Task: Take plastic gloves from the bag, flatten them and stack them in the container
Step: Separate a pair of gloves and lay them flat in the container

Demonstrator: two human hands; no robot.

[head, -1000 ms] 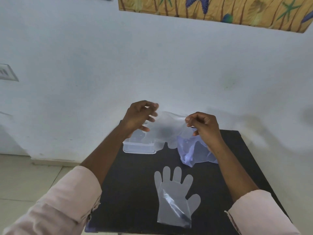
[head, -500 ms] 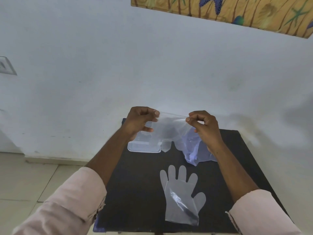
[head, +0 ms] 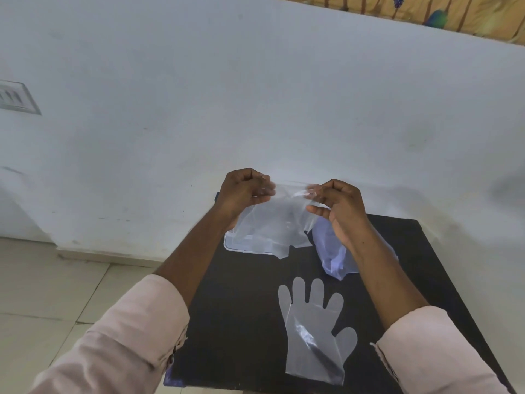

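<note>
I hold a clear plastic glove (head: pixel 277 223) up in the air by its cuff, fingers hanging down. My left hand (head: pixel 244 191) pinches the cuff's left corner and my right hand (head: pixel 338 201) pinches the right corner. Behind the hanging glove, the clear shallow container (head: pixel 235 245) sits at the back of the black table (head: pixel 235 322). The crumpled bluish plastic bag (head: pixel 331 251) lies to its right, partly hidden by my right forearm. A second clear glove (head: pixel 315 331) lies flat on the table near me, fingers pointing away.
The small table stands against a white wall (head: pixel 255 95). Tiled floor (head: pixel 48 297) lies to the left of the table. A switch plate (head: pixel 17 96) is on the wall at far left.
The view has tilted and shifted. My hands keep hold of the glove's cuff and have drawn slightly closer together, and the glove hangs lower over the container.
</note>
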